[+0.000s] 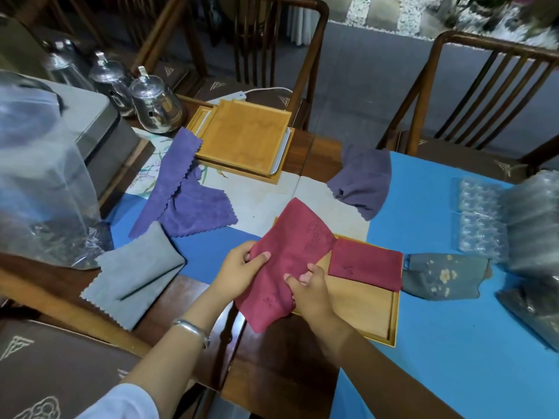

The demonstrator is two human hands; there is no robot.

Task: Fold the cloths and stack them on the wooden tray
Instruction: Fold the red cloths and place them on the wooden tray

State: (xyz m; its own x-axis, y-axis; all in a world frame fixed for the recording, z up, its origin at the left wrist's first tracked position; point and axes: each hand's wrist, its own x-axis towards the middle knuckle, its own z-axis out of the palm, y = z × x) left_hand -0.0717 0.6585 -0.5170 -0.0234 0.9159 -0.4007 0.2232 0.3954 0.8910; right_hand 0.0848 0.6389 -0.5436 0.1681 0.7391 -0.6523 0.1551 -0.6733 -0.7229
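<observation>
Both my hands hold one dark red cloth [290, 252] above the left end of the near wooden tray [363, 309]. My left hand [242, 267] pinches its left edge, and my right hand [308, 288] grips its lower middle. A folded red cloth [366, 267] lies flat on the tray's far right corner. Loose on the table lie two purple cloths [187, 195], a grey cloth [136, 276], a crumpled dull purple cloth [363, 182] and a dark grey flowered cloth [444, 275] right of the tray.
A second stack of wooden trays [242, 137] stands at the table's far side, with steel teapots [155, 107] to its left. Clear plastic packaging [508, 219] sits at the right, a plastic-wrapped bulk [39, 176] at the left. Wooden chairs [484, 95] stand behind.
</observation>
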